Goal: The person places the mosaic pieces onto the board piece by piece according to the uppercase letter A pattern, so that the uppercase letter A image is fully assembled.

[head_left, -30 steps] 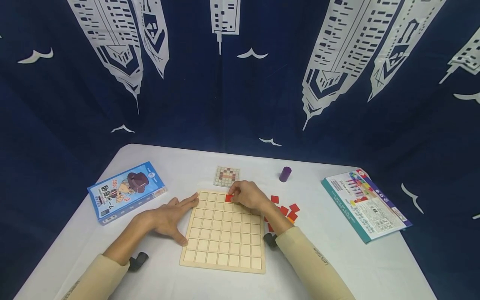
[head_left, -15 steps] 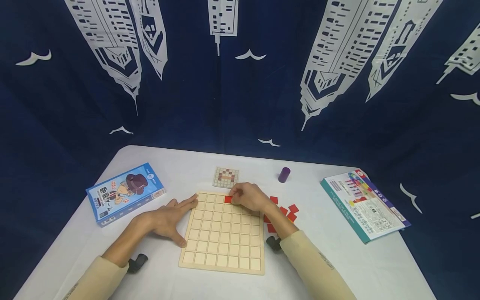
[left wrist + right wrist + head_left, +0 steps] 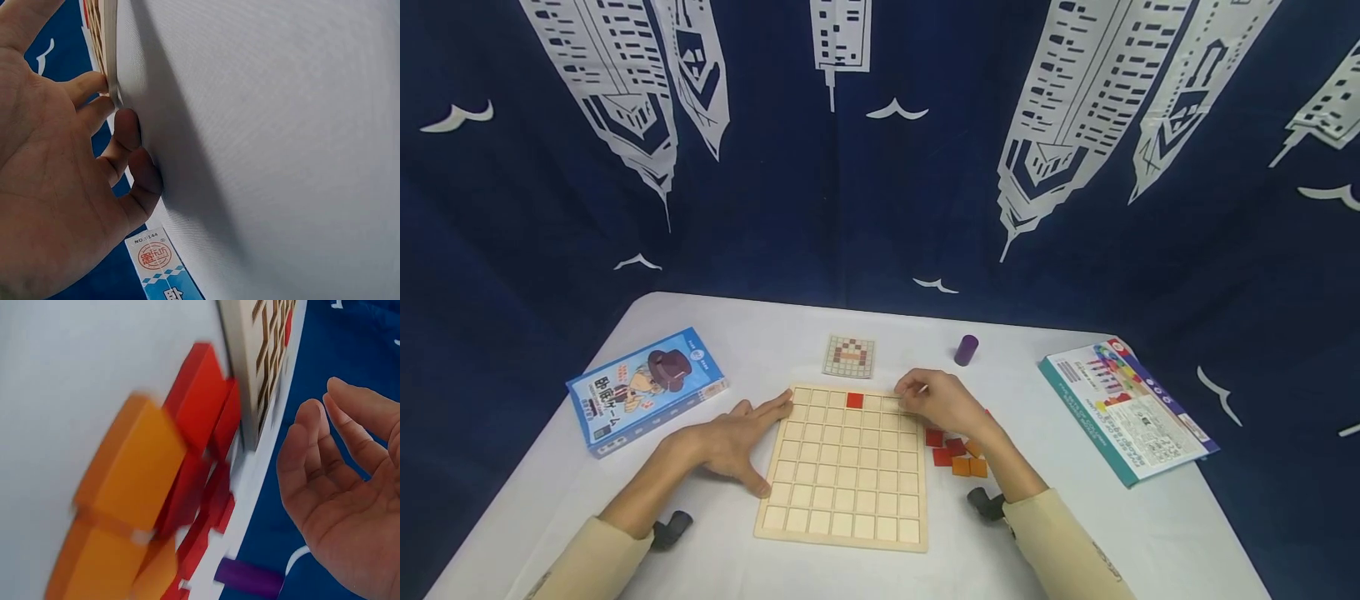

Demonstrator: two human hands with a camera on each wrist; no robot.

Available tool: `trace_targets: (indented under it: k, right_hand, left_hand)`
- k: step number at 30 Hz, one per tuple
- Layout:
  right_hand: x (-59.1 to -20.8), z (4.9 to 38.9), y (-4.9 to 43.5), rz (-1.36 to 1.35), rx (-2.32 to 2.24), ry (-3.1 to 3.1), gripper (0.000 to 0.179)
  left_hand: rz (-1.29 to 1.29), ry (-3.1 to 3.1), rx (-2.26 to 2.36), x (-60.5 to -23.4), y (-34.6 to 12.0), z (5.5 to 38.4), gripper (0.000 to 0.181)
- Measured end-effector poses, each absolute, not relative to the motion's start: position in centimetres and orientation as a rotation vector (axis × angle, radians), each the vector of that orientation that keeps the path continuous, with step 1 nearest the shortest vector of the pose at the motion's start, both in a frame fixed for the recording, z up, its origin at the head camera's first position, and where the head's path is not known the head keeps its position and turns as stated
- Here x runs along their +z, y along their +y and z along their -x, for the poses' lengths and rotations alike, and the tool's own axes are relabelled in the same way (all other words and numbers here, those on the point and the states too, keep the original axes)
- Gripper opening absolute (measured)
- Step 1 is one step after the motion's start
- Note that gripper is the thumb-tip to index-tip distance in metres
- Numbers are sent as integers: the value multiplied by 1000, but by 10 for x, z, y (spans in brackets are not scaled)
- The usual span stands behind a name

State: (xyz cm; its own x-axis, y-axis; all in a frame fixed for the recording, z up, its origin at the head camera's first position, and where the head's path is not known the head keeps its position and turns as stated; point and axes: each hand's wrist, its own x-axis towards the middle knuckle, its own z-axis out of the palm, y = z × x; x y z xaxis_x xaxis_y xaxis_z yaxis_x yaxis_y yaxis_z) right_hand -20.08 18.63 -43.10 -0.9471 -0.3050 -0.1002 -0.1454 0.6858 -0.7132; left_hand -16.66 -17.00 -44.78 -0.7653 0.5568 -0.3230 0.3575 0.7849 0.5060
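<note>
A wooden grid board lies flat on the white table, one red tile set in its far row. My left hand is spread along the board's left side, with thumb and index fingertips right at its edge. Over the far right corner of the board is my right hand, fingers loosely bent; the right wrist view shows nothing between them. Right of the board, partly behind the right forearm, lie several loose red tiles and orange tiles.
A small pattern card lies beyond the board, with a purple cylinder to its right. A blue game box sits at the left, and a flat teal-edged box at the right. Behind the table hangs a dark blue printed curtain.
My right hand has let go of the red tile in the far row and moved right, toward the board's corner. The left hand keeps its place at the board's edge.
</note>
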Motion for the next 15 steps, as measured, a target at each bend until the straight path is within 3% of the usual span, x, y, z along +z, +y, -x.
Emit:
trace_targets:
  k: [15]
  right_hand:
    - [-435, 208, 231, 106, -1164, 2657, 23]
  left_hand:
    - [-686, 2511, 597, -448, -171, 167, 130]
